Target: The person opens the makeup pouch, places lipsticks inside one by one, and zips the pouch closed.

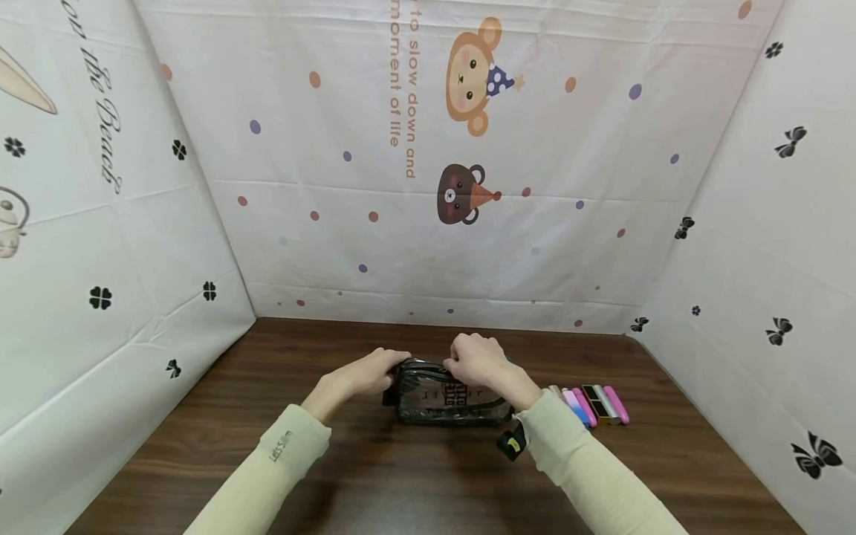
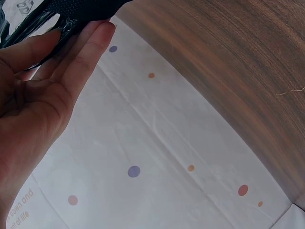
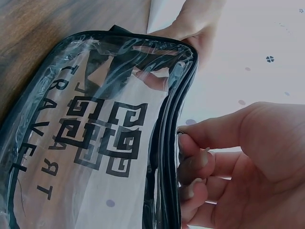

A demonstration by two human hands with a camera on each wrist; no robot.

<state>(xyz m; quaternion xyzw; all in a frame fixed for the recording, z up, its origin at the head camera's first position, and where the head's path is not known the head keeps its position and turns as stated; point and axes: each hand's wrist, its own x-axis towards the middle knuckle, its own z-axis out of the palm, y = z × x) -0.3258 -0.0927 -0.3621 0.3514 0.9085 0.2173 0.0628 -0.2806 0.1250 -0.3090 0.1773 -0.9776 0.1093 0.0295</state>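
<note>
A clear plastic zip pouch with black trim stands on the table in the head view. The right wrist view shows black lettering and a square pattern on its see-through side. My left hand grips the pouch's left end, with the thumb and fingers on either side of the black edge in the left wrist view. At the top edge, my right hand pinches something small along the zipper between thumb and fingertips; the grip partly hides it. Through the pouch wall I see only the background.
Several slim pink, blue, silver and black cases lie on the wooden table to the right, partly behind the right sleeve. A small black item with a yellow mark is beside that sleeve. Printed white cloth walls the table's back and sides.
</note>
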